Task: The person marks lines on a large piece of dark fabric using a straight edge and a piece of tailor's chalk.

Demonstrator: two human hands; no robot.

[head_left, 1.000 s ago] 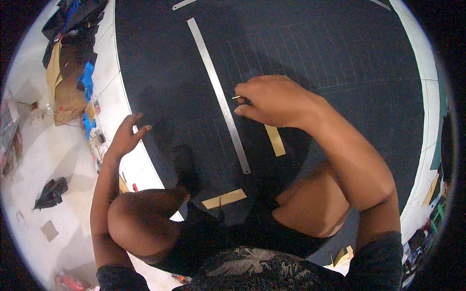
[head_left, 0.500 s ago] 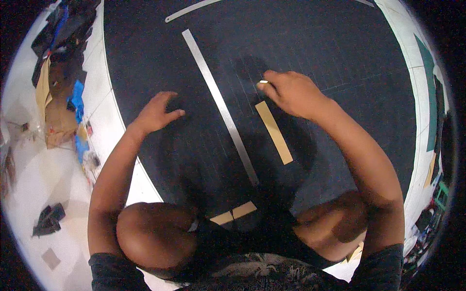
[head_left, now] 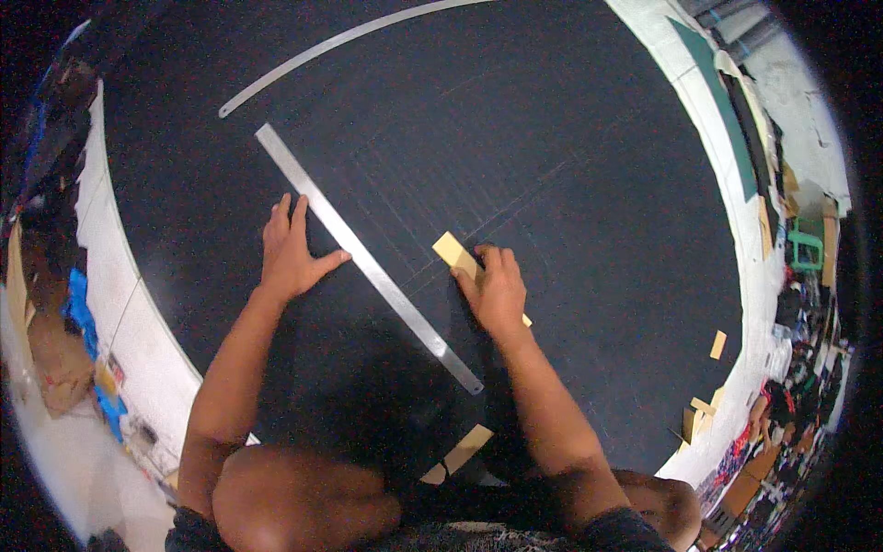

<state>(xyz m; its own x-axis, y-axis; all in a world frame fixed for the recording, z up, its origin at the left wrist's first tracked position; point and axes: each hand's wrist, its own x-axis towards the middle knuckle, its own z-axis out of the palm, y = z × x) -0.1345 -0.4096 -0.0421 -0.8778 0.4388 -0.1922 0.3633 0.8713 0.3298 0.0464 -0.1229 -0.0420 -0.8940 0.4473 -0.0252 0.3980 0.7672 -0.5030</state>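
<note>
A long metal ruler lies slantwise on the black sheet. My left hand is beside its left edge, fingers apart, with fingertips and thumb tip at that edge. My right hand is over a flat tan strip, thumb on one side and fingers on the other. The strip's upper end shows ahead of the hand, and a small corner shows past it. The palm hides the middle. No white piece is visible in the right hand now. Thin pale parallel lines run across the sheet between the ruler and its far side.
A second metal ruler curves along the far side. Near my legs lies another tan piece. Tan scraps and a cluttered heap are at the right. Blue material lies at the left.
My view has turned. My right hand has come down onto the tan strip; the small pale piece it pinched earlier is out of sight. My left hand has moved up to the ruler's edge.
</note>
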